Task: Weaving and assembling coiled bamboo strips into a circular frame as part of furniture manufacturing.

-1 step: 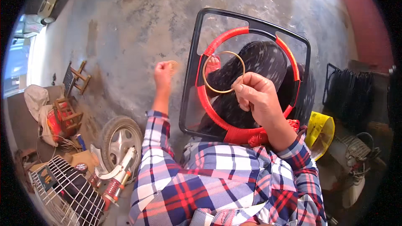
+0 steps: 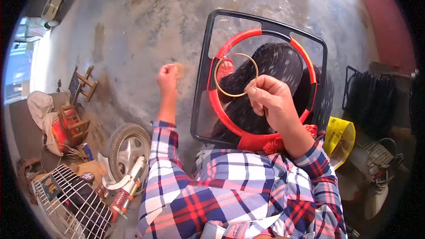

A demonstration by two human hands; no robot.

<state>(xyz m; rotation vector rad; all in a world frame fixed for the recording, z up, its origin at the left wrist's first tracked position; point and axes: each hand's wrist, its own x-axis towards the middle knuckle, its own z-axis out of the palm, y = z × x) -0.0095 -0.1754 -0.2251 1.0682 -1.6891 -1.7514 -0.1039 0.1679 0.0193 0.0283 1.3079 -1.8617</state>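
My right hand (image 2: pixel 274 102) pinches the lower right edge of a thin golden ring (image 2: pixel 216 67) between thumb and fingertips. The ring hangs over the opening of a black frame (image 2: pixel 203 66) with rounded corners that rests on my lap. Inside this frame is a round black hoop, partly wrapped with red cord (image 2: pixel 241 40); a thicker red bundle (image 2: pixel 259 142) lies at its near side. My left hand (image 2: pixel 166 79) is raised left of the frame, apart from it. Its fingers are closed on a small tan coil (image 2: pixel 179 71), whose exact kind is blurred.
To the left lie a spoked wheel (image 2: pixel 128 148), a shock absorber (image 2: pixel 124 197), a white wire basket (image 2: pixel 71 199) and a small wooden stool (image 2: pixel 84 84). At right are a yellow plastic piece (image 2: pixel 338 139), stacked black frames (image 2: pixel 369 95) and a dusty machine part (image 2: pixel 376 159).
My left hand has shifted slightly to the left with the tan coil. The right hand still holds the golden ring over the hoop.
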